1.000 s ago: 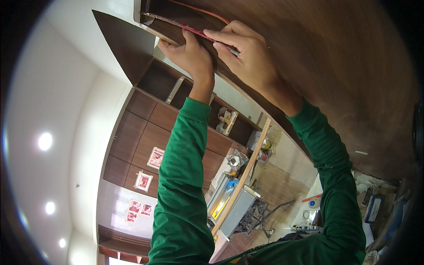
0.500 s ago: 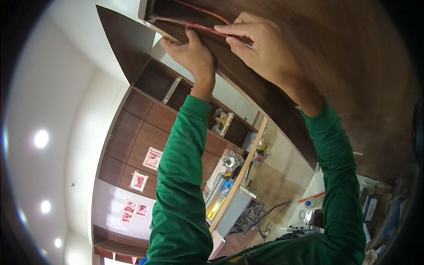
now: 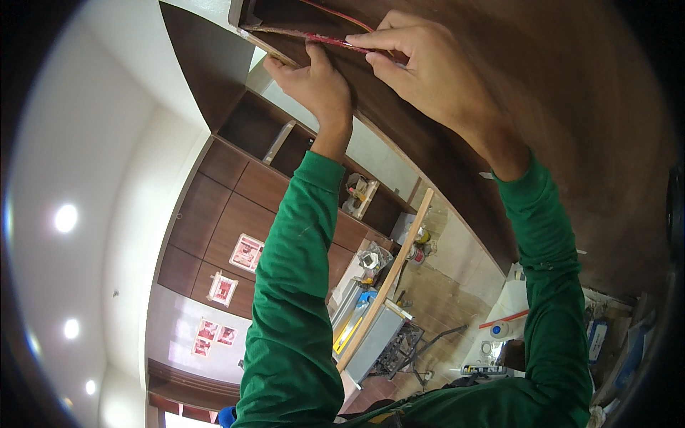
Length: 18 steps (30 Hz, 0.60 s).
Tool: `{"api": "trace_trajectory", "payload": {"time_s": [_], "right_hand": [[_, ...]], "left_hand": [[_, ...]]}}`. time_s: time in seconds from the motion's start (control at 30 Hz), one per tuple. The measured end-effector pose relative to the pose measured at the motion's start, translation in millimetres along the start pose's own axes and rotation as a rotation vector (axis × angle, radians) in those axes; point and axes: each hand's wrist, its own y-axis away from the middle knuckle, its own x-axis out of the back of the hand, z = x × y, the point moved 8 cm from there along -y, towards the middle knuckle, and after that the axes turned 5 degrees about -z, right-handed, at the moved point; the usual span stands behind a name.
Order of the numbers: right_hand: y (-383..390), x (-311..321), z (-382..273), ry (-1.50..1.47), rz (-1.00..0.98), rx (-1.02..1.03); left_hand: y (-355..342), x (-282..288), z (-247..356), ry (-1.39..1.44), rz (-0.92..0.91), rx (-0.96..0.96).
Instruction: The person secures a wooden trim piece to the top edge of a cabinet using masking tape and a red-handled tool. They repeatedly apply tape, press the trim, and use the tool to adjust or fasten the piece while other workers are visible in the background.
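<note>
Steadying the pale board edge (image 3: 264,46), it seems, the left hand (image 3: 322,87) rests its fingers on that rim, thumb raised beside the thin red strip (image 3: 321,38); whether it grips firmly, I cannot tell. The right hand (image 3: 434,68) has thumb and forefinger pinched together on the strip, probably to control its line. From those fingertips the strip runs left past the other thumb, with 1 orange-red cable (image 3: 337,13) farther up.
</note>
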Motion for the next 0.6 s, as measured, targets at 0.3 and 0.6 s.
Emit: {"api": "trace_trajectory", "payload": {"time_s": [0.3,0.6], "right_hand": [[-12,9,-16,-0.075,-0.017,-0.026],[-5,2,1,-0.049,0.101,0.069]], "left_hand": [[-3,0,-3,0.059,-0.007,-0.007],[-5,-5,-6,0.099,-0.018,-0.024]]}}
